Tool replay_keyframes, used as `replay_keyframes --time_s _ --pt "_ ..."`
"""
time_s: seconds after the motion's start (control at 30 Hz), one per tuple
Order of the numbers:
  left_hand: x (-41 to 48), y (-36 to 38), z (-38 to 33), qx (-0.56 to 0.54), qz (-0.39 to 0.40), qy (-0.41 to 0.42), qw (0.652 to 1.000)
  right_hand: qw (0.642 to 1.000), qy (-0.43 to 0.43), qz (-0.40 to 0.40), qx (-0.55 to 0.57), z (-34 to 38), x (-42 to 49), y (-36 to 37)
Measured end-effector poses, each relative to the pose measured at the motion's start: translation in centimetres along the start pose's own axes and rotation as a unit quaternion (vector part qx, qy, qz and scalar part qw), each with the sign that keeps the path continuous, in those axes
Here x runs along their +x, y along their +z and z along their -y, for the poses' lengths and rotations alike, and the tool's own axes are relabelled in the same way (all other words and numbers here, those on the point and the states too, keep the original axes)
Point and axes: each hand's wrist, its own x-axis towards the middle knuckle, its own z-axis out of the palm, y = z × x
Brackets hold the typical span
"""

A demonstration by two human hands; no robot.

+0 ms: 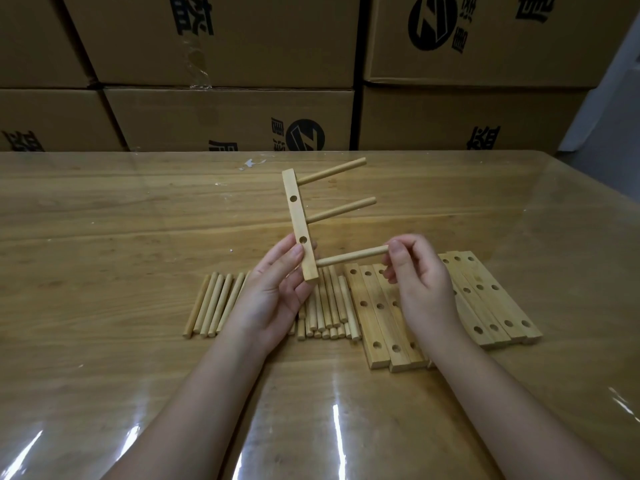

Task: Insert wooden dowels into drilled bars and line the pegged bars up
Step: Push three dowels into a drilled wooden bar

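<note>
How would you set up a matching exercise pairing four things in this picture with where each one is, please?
Things:
1. held bar
2. lowest dowel
3. loose dowels
4. empty bars

Places:
A. pinched by the right hand
B. flat on the table, holes up, at right
C. gripped by the left hand
D. lying in rows on the table, at left

Pairs: 1-C, 2-A, 3-D, 4-B

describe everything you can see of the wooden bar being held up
The held bar is pale, square-edged wood, raised above the table and nearly upright, top leaning left. Two empty round holes show on its facing side. Three dowels stick out to its right; the right hand pinches the lowest dowel at its free end, and the left hand grips the bar's bottom end.
</note>
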Motion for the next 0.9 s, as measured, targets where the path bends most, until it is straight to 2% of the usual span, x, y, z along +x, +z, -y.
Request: replay_keyframes --time_s 0.4,0.9 --pt "-0.41 0.36 -0.21 0.009 0.005 -0.008 1.000 0.998 -0.018 0.018 -0.064 0.04 0.11 0.06" --pt "-0.72 0.84 -0.55 0.017 -0.003 -0.014 1.000 0.997 -0.018 0.035 -0.062 -0.24 0.14 -0.11"
